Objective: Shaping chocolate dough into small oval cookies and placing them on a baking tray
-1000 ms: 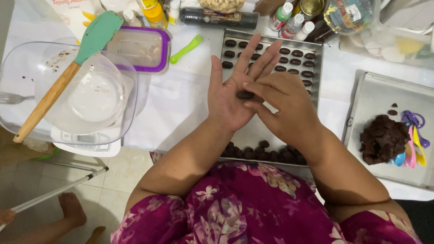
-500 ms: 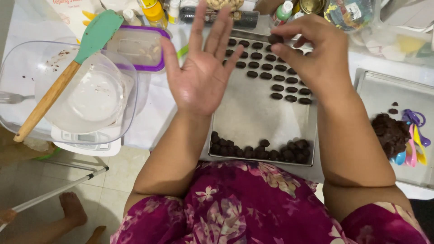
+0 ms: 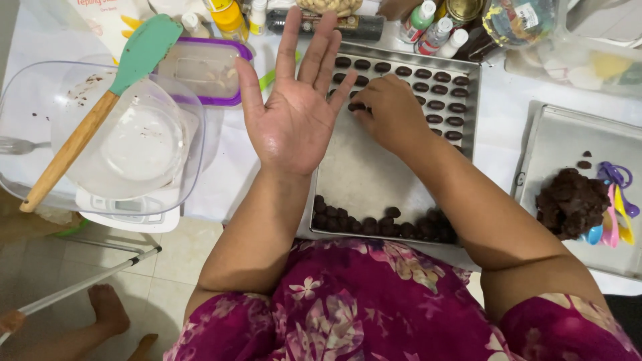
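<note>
A white-covered worktop [image 3: 221, 180] runs across the upper part of the head view, its near edge dropping to a pale tiled floor [image 3: 174, 257] at lower left, where a thin metal rod [image 3: 87, 284] crosses. A metal baking tray [image 3: 368, 174] sits in the middle, its near rim right at the worktop edge against the person's floral magenta clothing [image 3: 361, 307]. The tray's middle is bare metal, the widest open room here; rows of small dark dough pieces [image 3: 435, 90] fill its far part and a looser cluster of dark dough pieces lines its near rim.

To the left, a clear bowl [image 3: 127, 144] stands on a white kitchen scale [image 3: 130, 214], with a teal spatula [image 3: 100, 110] on a wooden handle lying across it; the scale overhangs the edge a little. A purple-rimmed plastic box [image 3: 204, 70] lies just behind. Bottles and jars [image 3: 435, 30] crowd the far edge beyond the tray. To the right, a second tray [image 3: 568, 140] holds a lump of dark dough [image 3: 572, 204] touching coloured measuring spoons [image 3: 615, 207].

The left hand [image 3: 294, 113] is raised palm up over the tray's left rim, fingers spread wide, its grip apart and holding nothing. The right hand [image 3: 391, 117] reaches over the tray, knuckles up, fingertips pinched on one dark dough piece [image 3: 356, 106] at the left end of the rows, low over the tray floor.
</note>
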